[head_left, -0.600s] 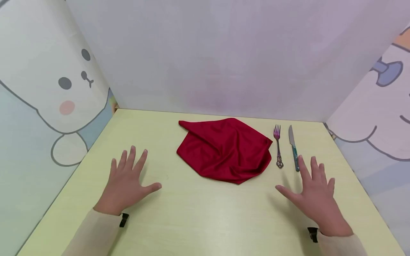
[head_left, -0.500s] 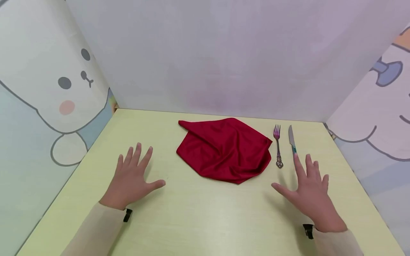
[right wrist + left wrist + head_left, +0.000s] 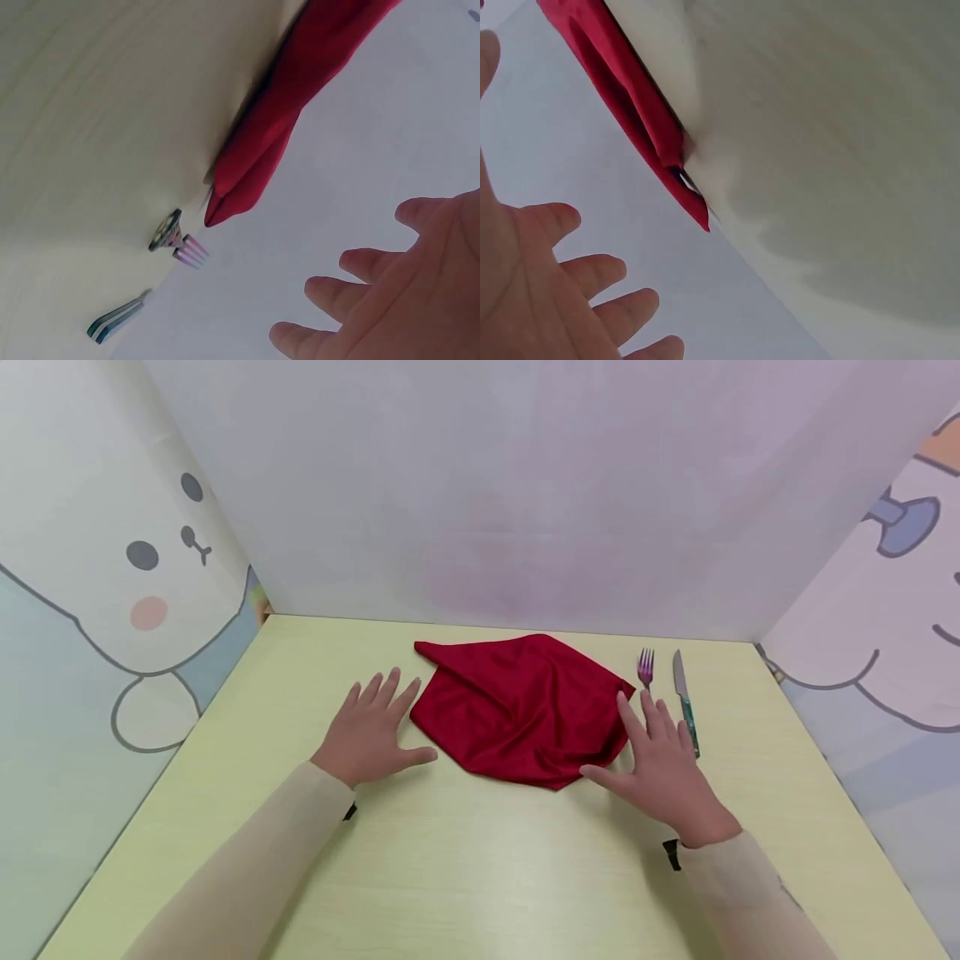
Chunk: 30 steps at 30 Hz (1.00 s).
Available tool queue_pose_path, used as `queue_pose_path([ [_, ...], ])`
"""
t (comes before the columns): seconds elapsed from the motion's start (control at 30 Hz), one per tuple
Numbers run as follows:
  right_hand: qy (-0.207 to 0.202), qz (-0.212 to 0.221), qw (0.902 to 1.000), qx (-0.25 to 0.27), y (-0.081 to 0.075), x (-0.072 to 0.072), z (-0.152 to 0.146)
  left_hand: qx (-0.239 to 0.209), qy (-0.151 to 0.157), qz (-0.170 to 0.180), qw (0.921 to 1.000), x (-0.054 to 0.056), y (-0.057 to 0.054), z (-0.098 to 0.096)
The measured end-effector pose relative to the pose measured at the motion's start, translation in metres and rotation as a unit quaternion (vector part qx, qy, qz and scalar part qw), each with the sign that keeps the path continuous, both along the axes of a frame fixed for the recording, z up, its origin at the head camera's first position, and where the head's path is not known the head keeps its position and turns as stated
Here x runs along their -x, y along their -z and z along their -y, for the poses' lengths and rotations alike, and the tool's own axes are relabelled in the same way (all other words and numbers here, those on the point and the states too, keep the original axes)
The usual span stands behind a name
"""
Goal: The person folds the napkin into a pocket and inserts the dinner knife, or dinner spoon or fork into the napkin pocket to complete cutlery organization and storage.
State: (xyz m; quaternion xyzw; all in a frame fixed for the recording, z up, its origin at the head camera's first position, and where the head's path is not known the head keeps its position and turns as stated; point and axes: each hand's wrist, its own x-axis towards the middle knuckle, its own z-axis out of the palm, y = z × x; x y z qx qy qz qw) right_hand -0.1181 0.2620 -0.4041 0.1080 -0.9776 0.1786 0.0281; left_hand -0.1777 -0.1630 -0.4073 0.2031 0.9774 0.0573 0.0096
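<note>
A crumpled red cloth (image 3: 517, 710) lies on the table in the head view, one corner pointing to the far left. My left hand (image 3: 372, 731) is spread just off the cloth's left edge, fingers apart and holding nothing. Over the cloth's right edge reaches my right hand (image 3: 660, 768), also spread and empty; its wrist view shows a gap between the fingers (image 3: 330, 296) and the cloth (image 3: 262, 135). To the right of the cloth lie a fork (image 3: 646, 667) and a table knife with a green handle (image 3: 686, 710). The right hand hides the fork's handle in the head view.
The pale yellow table (image 3: 465, 868) ends at a whitish back wall (image 3: 480, 493). Cartoon-printed panels (image 3: 142, 585) stand at both sides. Each wrist carries a black strap piece (image 3: 672, 854).
Both hands have moved forward and inward toward the cloth, the left going right and the right going left. The cloth, fork and knife stay in place on the table.
</note>
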Motion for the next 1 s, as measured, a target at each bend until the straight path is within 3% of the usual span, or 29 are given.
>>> queue_pose_path([
  [0.23,-0.029,0.048,0.9982,-0.020,0.009,0.021,0.013,0.036,0.043,0.009,0.9984,0.020,-0.001,-0.029],
  [0.5,-0.045,0.091,0.9944,-0.031,0.011,0.046,0.018,0.093,0.106,0.039,0.9892,0.033,-0.005,-0.063],
  [0.77,-0.063,0.108,0.9897,-0.069,0.017,0.058,0.011,0.124,0.094,0.070,0.9853,0.050,0.006,-0.067],
  [1.0,-0.081,0.119,0.9871,-0.071,0.019,0.062,0.004,0.112,0.095,0.076,0.9863,0.056,0.013,-0.061],
])
